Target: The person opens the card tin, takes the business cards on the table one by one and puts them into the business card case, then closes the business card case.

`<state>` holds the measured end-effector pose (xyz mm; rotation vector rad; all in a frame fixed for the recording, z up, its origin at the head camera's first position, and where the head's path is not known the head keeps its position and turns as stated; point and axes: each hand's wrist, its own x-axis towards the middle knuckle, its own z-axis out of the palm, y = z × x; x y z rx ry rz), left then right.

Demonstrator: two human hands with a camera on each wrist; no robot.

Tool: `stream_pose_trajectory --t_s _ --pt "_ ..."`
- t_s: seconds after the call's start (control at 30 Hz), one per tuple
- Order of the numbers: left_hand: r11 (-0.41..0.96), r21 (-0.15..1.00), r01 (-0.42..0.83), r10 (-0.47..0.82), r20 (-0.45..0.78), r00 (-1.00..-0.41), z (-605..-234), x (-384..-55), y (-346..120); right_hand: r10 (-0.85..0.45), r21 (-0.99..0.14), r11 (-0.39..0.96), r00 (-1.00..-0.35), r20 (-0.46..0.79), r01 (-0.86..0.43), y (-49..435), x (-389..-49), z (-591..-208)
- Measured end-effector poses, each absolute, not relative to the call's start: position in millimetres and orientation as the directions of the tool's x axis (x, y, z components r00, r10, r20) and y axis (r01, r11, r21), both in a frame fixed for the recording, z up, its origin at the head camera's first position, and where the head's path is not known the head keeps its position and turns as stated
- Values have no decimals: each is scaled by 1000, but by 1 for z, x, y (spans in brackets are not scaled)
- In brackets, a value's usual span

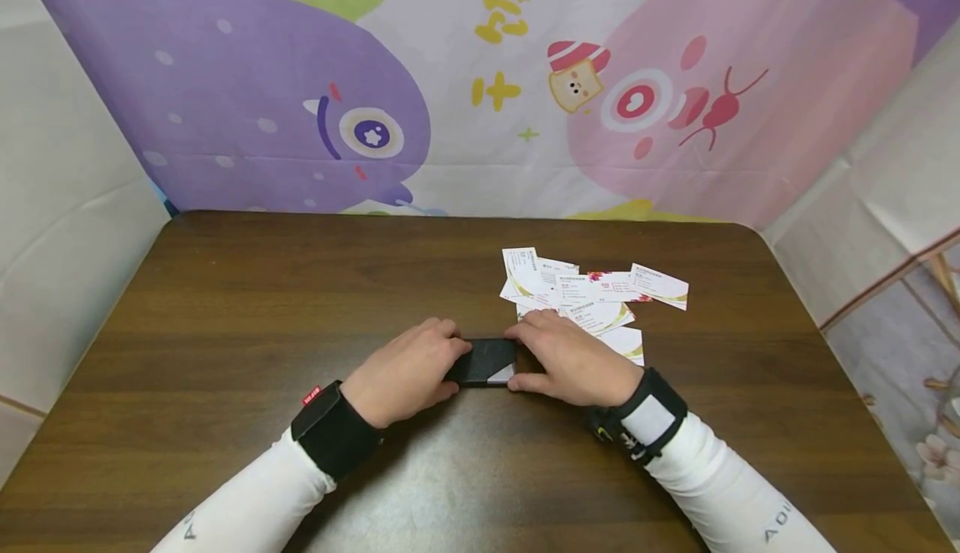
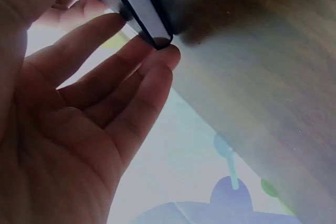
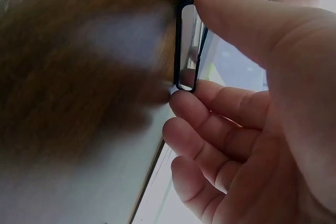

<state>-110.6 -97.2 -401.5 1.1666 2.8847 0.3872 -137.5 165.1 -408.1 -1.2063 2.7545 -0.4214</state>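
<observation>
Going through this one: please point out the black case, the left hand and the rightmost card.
Black case (image 1: 482, 360): head view, middle of its dark top face.
Left hand (image 1: 407, 372): head view, back of the hand.
Rightmost card (image 1: 660, 286): head view, middle of its printed face.

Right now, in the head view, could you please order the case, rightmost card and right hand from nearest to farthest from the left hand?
1. Case: touching left hand.
2. Right hand: case's right end.
3. Rightmost card: farther right.
</observation>
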Motion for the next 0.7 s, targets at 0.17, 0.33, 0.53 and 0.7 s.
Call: stream_pose_trajectory --t_s 0.17,0.33,0.53,0.7 --pt "683 225 695 698 80 -711 -401 -113 -98 -737 -303 640 -675 19 -707 165 -138 -409" --pt "678 217 703 707 70 -703 -400 -114 -99 -738 -302 639 -675 19 -707 164 -138 -407" --pt "673 205 711 717 57 -695 -399 -115 -99 -737 -315 639 -676 10 -702 163 -138 -406" --pt "671 209 711 720 45 -692 -399 -115 -100 -736 -320 641 -677 2 -698 163 -138 -406"
